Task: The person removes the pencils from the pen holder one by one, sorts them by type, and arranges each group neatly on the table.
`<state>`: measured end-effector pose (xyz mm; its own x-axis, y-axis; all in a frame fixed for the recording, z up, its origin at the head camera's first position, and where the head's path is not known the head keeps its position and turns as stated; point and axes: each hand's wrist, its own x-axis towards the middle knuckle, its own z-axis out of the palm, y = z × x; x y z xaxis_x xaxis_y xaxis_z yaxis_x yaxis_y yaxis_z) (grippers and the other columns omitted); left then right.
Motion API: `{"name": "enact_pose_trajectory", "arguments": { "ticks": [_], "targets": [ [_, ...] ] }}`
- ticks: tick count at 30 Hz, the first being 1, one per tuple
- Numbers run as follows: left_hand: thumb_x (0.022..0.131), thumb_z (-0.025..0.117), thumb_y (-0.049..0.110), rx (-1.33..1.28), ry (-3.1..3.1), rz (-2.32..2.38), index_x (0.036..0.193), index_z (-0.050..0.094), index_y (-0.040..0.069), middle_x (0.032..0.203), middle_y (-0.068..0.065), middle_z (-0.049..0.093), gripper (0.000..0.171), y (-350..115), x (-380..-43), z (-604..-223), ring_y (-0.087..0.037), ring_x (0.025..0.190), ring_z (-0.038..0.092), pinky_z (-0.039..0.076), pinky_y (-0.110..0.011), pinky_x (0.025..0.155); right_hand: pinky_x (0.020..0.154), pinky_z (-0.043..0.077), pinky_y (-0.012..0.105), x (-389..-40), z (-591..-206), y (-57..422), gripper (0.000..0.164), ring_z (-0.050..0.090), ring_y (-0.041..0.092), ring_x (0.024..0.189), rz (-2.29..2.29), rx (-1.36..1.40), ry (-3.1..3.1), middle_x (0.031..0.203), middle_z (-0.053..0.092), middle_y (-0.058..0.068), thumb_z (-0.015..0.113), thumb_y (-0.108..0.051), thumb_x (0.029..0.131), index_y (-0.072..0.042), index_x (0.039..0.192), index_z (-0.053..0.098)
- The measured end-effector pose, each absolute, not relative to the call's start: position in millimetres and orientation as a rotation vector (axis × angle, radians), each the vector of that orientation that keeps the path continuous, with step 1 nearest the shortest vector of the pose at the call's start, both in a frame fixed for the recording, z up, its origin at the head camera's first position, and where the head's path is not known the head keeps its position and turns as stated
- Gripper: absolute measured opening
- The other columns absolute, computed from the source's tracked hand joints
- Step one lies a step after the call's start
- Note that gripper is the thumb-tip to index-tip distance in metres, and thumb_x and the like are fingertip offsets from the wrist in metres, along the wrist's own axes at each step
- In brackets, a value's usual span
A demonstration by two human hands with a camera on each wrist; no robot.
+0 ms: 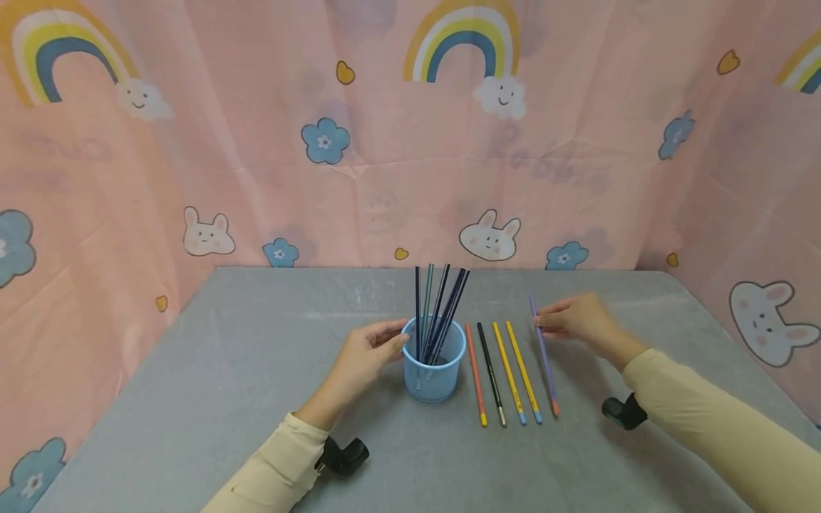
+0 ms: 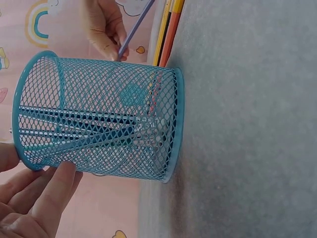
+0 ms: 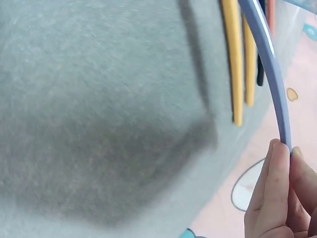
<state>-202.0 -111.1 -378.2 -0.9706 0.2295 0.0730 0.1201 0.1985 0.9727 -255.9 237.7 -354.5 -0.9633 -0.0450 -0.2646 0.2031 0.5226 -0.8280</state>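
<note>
A blue mesh pen holder (image 1: 431, 385) stands upright on the table, with several dark pencils (image 2: 99, 118) and a green one (image 1: 428, 299) leaning inside it. My left hand (image 1: 365, 353) holds the holder at its left side near the rim, thumb and fingers touching it. On the right, my right hand (image 1: 577, 320) pinches a purple pencil (image 1: 544, 353) near its upper end between thumb and fingers. In the right wrist view that purple pencil (image 3: 270, 59) is raised off the table, its shadow falling on the cloth.
Between holder and right hand lie a red pencil (image 1: 475, 374), a black pencil (image 1: 491, 374) and two yellow pencils (image 1: 509, 374), roughly parallel. Grey cloth covers the table (image 1: 256, 399). A pink patterned curtain (image 1: 256, 164) hangs behind and at the sides.
</note>
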Motion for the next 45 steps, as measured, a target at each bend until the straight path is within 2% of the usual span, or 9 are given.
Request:
{"name": "enact_pose_trajectory", "arguments": {
  "ticks": [10, 21, 37, 39, 41, 43, 45],
  "targets": [
    [0.099, 0.061, 0.016, 0.339, 2.362, 1.901, 0.132, 0.061, -0.001, 0.132, -0.019, 0.065, 0.037, -111.4, -201.1, -379.0, -0.031, 0.119, 0.065, 0.06, -0.034, 0.093, 0.072, 0.064, 0.029, -258.2, -366.3, 231.7, 0.04, 0.069, 0.007, 0.071, -1.385, 0.213, 2.491, 0.088, 0.076, 0.004, 0.071, -0.012, 0.092, 0.016, 0.12, 0.063],
    [0.099, 0.061, 0.017, 0.331, 2.367, 1.904, 0.132, 0.061, -0.001, 0.132, -0.019, 0.065, 0.037, -112.1, -200.4, -380.0, -0.031, 0.118, 0.066, 0.06, -0.035, 0.093, 0.062, 0.062, 0.024, -261.4, -379.3, 225.9, 0.032, 0.067, 0.007, 0.063, -1.351, 0.264, 2.491, 0.078, 0.074, 0.002, 0.071, -0.006, 0.091, 0.016, 0.112, 0.066],
    [0.099, 0.062, 0.017, 0.373, 2.359, 1.902, 0.134, 0.06, -0.001, 0.134, -0.018, 0.064, 0.039, -112.0, -204.1, -377.3, -0.031, 0.12, 0.065, 0.06, -0.035, 0.093, 0.059, 0.061, 0.023, -263.5, -382.0, 219.0, 0.026, 0.065, 0.006, 0.061, -1.262, 0.27, 2.537, 0.075, 0.071, 0.001, 0.074, -0.006, 0.088, 0.013, 0.104, 0.069],
    [0.099, 0.062, 0.016, 0.383, 2.356, 1.902, 0.134, 0.059, -0.002, 0.134, -0.019, 0.064, 0.039, -112.5, -203.5, -377.9, -0.032, 0.12, 0.064, 0.06, -0.036, 0.093, 0.061, 0.062, 0.024, -262.8, -379.2, 218.6, 0.03, 0.066, 0.006, 0.064, -1.247, 0.248, 2.554, 0.08, 0.074, 0.007, 0.074, -0.008, 0.088, 0.014, 0.107, 0.068],
    [0.099, 0.061, 0.015, 0.384, 2.355, 1.901, 0.134, 0.059, -0.002, 0.134, -0.019, 0.063, 0.039, -112.7, -202.6, -378.2, -0.032, 0.12, 0.064, 0.06, -0.036, 0.093, 0.066, 0.063, 0.025, -261.7, -374.7, 217.6, 0.036, 0.068, 0.007, 0.07, -1.235, 0.231, 2.575, 0.094, 0.075, 0.019, 0.072, -0.011, 0.09, 0.014, 0.115, 0.066],
    [0.099, 0.061, 0.015, 0.382, 2.356, 1.901, 0.134, 0.059, -0.003, 0.133, -0.02, 0.064, 0.039, -112.4, -201.6, -377.9, -0.032, 0.119, 0.065, 0.06, -0.036, 0.093, 0.074, 0.063, 0.029, -259.8, -368.2, 216.7, 0.042, 0.071, 0.012, 0.081, -1.231, 0.191, 2.607, 0.116, 0.069, 0.027, 0.069, -0.015, 0.093, 0.011, 0.125, 0.062],
    [0.099, 0.062, 0.014, 0.37, 2.355, 1.903, 0.134, 0.059, -0.002, 0.133, -0.019, 0.064, 0.039, -111.8, -201.1, -377.3, -0.032, 0.119, 0.065, 0.06, -0.036, 0.093, 0.085, 0.063, 0.033, -257.3, -361.6, 214.5, 0.047, 0.073, 0.018, 0.094, -1.279, 0.147, 2.61, 0.133, 0.06, 0.029, 0.065, -0.018, 0.096, 0.01, 0.133, 0.056]
  ]
}}
